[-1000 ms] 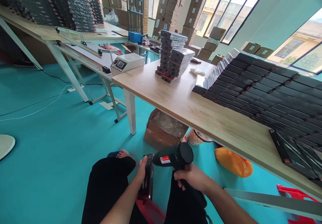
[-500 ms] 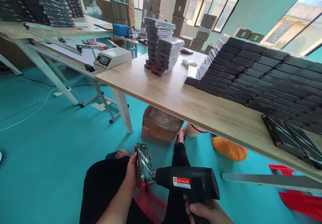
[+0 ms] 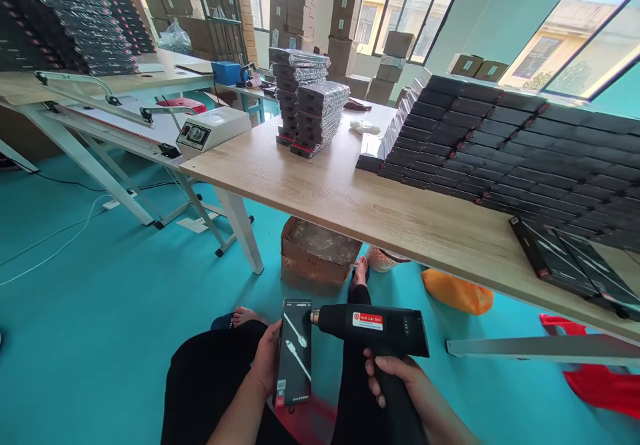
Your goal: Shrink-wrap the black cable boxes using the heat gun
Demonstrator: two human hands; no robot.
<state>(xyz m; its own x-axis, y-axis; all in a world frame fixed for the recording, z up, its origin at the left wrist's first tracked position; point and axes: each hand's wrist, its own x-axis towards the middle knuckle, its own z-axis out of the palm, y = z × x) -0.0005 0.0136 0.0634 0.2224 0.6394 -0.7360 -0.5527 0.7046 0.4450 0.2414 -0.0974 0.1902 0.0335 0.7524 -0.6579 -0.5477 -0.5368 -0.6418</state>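
Note:
My left hand [image 3: 267,358] grips a slim black retail box [image 3: 294,382] by its left edge, above my lap. The box front pictures a white cable with its plugs. In my right hand [image 3: 395,378] is a black heat gun [image 3: 340,322] with a red and white label, held by its handle. The gun's metal nozzle points left and sits close to the upper right edge of the box; whether they touch I cannot tell.
A wooden table [image 3: 320,195] crosses ahead, bearing wrapped box stacks [image 3: 323,108] and a wall of black boxes [image 3: 500,145]. Below are an open carton [image 3: 313,268] and an orange bag [image 3: 457,292]. A white sealing machine [image 3: 215,128] stands left; a metal table bar [image 3: 540,348] runs right.
The box has turned so its cable picture faces me more squarely, and sits slightly further right. The heat gun has moved up, its nozzle going from the box's lower part to near its top.

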